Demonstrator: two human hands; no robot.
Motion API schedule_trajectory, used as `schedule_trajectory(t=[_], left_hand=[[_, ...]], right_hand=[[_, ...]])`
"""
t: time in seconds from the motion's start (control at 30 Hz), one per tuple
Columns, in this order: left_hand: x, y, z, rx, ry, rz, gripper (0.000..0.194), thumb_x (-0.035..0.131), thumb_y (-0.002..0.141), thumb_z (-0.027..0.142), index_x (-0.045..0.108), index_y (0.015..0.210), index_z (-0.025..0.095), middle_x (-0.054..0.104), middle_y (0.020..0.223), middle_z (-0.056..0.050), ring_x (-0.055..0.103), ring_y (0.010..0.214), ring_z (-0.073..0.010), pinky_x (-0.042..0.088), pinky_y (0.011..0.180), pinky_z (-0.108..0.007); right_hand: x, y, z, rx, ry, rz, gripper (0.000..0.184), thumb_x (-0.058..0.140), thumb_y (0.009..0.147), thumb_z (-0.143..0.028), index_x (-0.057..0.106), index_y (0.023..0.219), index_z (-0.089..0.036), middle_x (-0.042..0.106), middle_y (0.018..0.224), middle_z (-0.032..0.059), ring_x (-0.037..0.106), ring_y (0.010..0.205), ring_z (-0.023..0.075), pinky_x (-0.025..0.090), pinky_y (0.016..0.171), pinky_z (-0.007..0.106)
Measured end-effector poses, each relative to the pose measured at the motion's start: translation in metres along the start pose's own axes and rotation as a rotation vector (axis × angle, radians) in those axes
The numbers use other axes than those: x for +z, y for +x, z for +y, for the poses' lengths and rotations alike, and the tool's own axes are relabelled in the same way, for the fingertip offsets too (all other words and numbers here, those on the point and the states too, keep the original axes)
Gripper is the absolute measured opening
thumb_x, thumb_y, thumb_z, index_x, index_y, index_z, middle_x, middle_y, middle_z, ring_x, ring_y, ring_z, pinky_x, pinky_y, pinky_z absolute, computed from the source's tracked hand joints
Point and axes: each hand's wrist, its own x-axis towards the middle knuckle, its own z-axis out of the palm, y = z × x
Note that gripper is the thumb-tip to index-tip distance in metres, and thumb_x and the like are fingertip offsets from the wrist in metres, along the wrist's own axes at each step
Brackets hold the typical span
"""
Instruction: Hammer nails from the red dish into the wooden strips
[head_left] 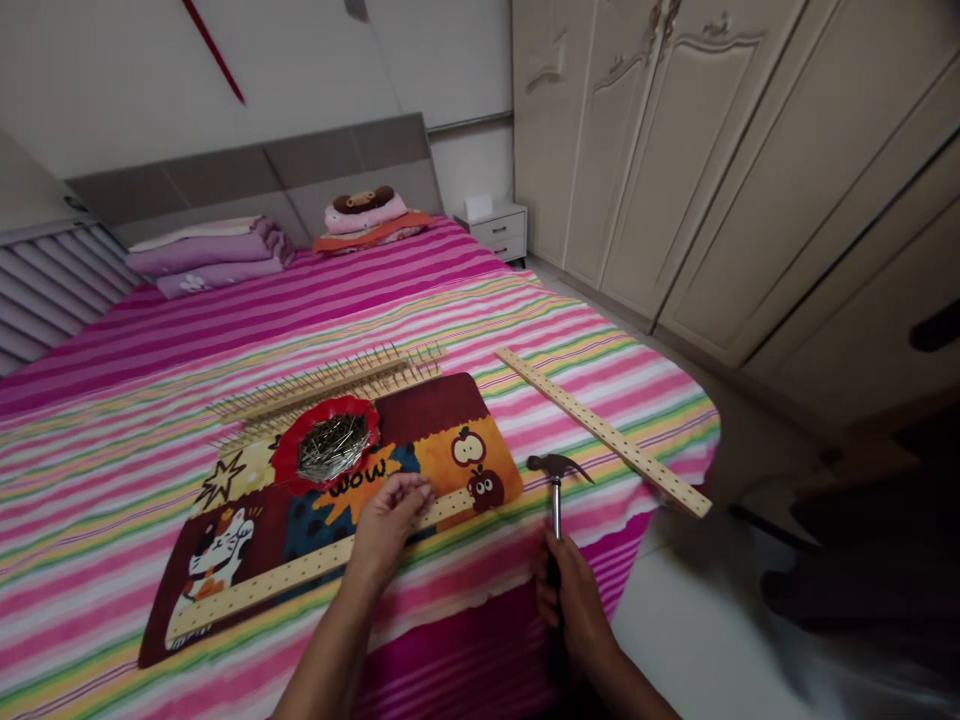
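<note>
My right hand (571, 590) is wrapped round the dark handle of a claw hammer (557, 500), its head pointing up and away from me. My left hand (394, 515) is closed, fingertips pinched together, just above a perforated wooden strip (277, 577). Whatever sits between those fingertips is too small to make out. The strip lies along the near side of a printed mat (405, 410) with cartoon pictures. A red scalloped bowl (283, 462) full of loose nails (335, 446) stands on the mat. Behind it lie wooden strips with rows of upright nails (322, 383).
A second perforated strip (600, 428) lies at the right, one end by the bed's edge. Striped cloth (75, 480) covers the bed. Folded bedding (217, 255) is stacked at the headboard (247, 180). A nightstand (499, 232) and wardrobe (675, 150) stand beyond.
</note>
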Motion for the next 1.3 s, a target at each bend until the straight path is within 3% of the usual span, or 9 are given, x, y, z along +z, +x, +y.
schedule_trajectory(t=[0.17, 0.43, 0.8, 1.03, 1.1, 1.2, 1.3], left_hand=[[0.023, 0.001, -0.02, 0.003, 0.0, 0.009, 0.044, 0.078, 0.044, 0.047, 0.064, 0.072, 0.015, 0.065, 0.064, 0.0, 0.058, 0.06, -0.0111, 0.044, 0.056, -0.022], [0.026, 0.004, -0.041, 0.135, 0.152, 0.033, 0.032, 0.069, 0.062, 0.044, 0.067, 0.079, 0.017, 0.068, 0.074, -0.002, 0.06, 0.07, -0.0133, 0.046, 0.068, -0.025], [0.027, 0.004, -0.049, 0.267, 0.42, 0.075, 0.029, 0.059, 0.071, 0.045, 0.067, 0.081, 0.02, 0.069, 0.078, -0.002, 0.061, 0.072, -0.0155, 0.047, 0.07, -0.027], [0.028, 0.004, -0.05, 0.466, 0.617, 0.052, 0.021, 0.053, 0.075, 0.039, 0.067, 0.074, 0.022, 0.069, 0.077, -0.003, 0.061, 0.077, -0.018, 0.045, 0.074, -0.03], [0.029, 0.004, -0.049, 0.478, 0.64, 0.058, 0.021, 0.052, 0.076, 0.037, 0.066, 0.073, 0.022, 0.069, 0.076, -0.003, 0.061, 0.075, -0.0177, 0.045, 0.072, -0.03], [0.031, 0.003, -0.047, 0.495, 0.661, 0.064, 0.019, 0.052, 0.076, 0.035, 0.066, 0.073, 0.022, 0.068, 0.073, -0.002, 0.06, 0.073, -0.0169, 0.045, 0.07, -0.028], [0.032, 0.002, -0.046, 0.511, 0.68, 0.072, 0.018, 0.051, 0.077, 0.032, 0.064, 0.07, 0.022, 0.066, 0.069, 0.0, 0.059, 0.071, -0.016, 0.044, 0.067, -0.027]], right_hand=[[-0.001, 0.001, 0.001, -0.005, -0.006, -0.013, 0.042, 0.062, 0.07, -0.059, 0.047, 0.076, -0.021, 0.048, 0.053, -0.0104, 0.033, 0.033, 0.0015, 0.021, 0.027, 0.01], [-0.002, 0.001, 0.001, -0.005, -0.01, -0.02, 0.04, 0.061, 0.072, -0.057, 0.045, 0.078, -0.022, 0.047, 0.054, -0.0107, 0.033, 0.034, 0.0018, 0.02, 0.029, 0.01], [0.002, -0.01, -0.001, -0.043, -0.087, -0.008, 0.039, 0.057, 0.074, -0.059, 0.047, 0.08, -0.022, 0.046, 0.053, -0.0109, 0.033, 0.033, 0.0026, 0.021, 0.028, 0.011], [0.014, -0.045, -0.033, -0.048, -0.218, -0.279, 0.023, 0.048, 0.083, -0.041, 0.05, 0.073, -0.02, 0.044, 0.05, -0.0095, 0.034, 0.033, 0.0045, 0.025, 0.028, 0.015], [0.02, -0.052, -0.045, -0.036, -0.282, -0.328, 0.02, 0.046, 0.084, -0.038, 0.054, 0.085, -0.02, 0.045, 0.053, -0.0094, 0.034, 0.032, 0.005, 0.025, 0.027, 0.015], [0.028, -0.058, -0.06, -0.044, -0.423, -0.365, 0.031, 0.042, 0.087, -0.033, 0.051, 0.115, -0.022, 0.046, 0.057, -0.0091, 0.035, 0.035, 0.0054, 0.026, 0.03, 0.015], [0.035, -0.061, -0.071, -0.146, -0.587, -0.424, 0.04, 0.04, 0.09, -0.027, 0.045, 0.129, -0.023, 0.044, 0.056, -0.0082, 0.038, 0.044, 0.0071, 0.031, 0.041, 0.017]])
